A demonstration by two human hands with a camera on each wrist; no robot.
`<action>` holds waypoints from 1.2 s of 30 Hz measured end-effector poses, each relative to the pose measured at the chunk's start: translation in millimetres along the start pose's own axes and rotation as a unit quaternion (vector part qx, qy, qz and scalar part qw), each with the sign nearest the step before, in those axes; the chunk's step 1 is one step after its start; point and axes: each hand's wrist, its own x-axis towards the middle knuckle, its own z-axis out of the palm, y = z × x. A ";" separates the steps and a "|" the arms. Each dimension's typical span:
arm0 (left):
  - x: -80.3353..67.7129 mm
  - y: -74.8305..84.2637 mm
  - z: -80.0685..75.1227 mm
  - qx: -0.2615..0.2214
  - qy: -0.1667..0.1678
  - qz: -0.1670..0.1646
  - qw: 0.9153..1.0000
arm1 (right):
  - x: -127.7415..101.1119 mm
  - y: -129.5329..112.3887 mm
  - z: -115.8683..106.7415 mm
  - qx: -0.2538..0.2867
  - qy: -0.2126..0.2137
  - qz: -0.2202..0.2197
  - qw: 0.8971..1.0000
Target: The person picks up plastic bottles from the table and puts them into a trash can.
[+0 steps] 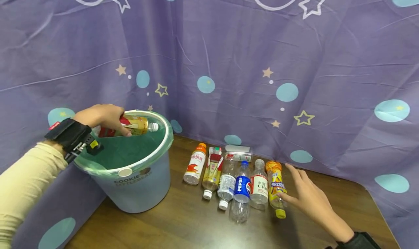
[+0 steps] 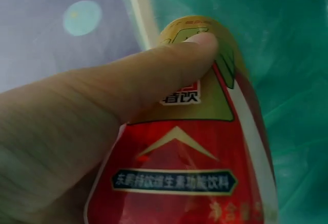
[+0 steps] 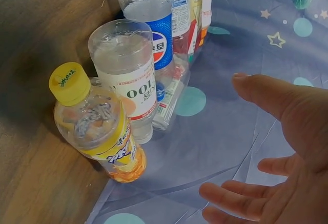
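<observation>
My left hand [image 1: 105,116] grips a red and gold plastic drink bottle [image 1: 139,124], white cap toward the right, at the mouth of a blue bucket [image 1: 140,194] lined with a green bag. The left wrist view shows the thumb [image 2: 169,67] lying across the gold part of its label. My right hand [image 1: 309,198] holds nothing; its fingers and thumb are spread beside a bottle with a yellow cap and orange-yellow label [image 1: 276,185]. That bottle is the rightmost of a row lying on the table.
Left of it lie a C100 bottle [image 1: 259,187], a Pepsi bottle [image 1: 242,187], a white-labelled bottle [image 1: 226,183], a gold-labelled bottle [image 1: 212,172] and an orange-capped bottle [image 1: 195,165]. Behind them lies another clear bottle [image 1: 239,152]. A purple curtain [image 1: 229,107] hangs along the wooden table [image 1: 196,220].
</observation>
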 end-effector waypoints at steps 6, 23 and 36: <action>16.0 4.6 15.0 -0.019 -0.074 0.012 0.997 | -3.1 2.8 4.5 0.002 -0.013 0.008 1.000; 40.4 12.4 28.8 0.018 -0.066 0.068 0.995 | -5.7 5.8 7.2 0.005 -0.034 0.014 0.999; 31.6 11.6 19.4 -0.010 -0.042 0.066 0.997 | -1.6 8.6 7.6 0.008 -0.040 0.014 0.999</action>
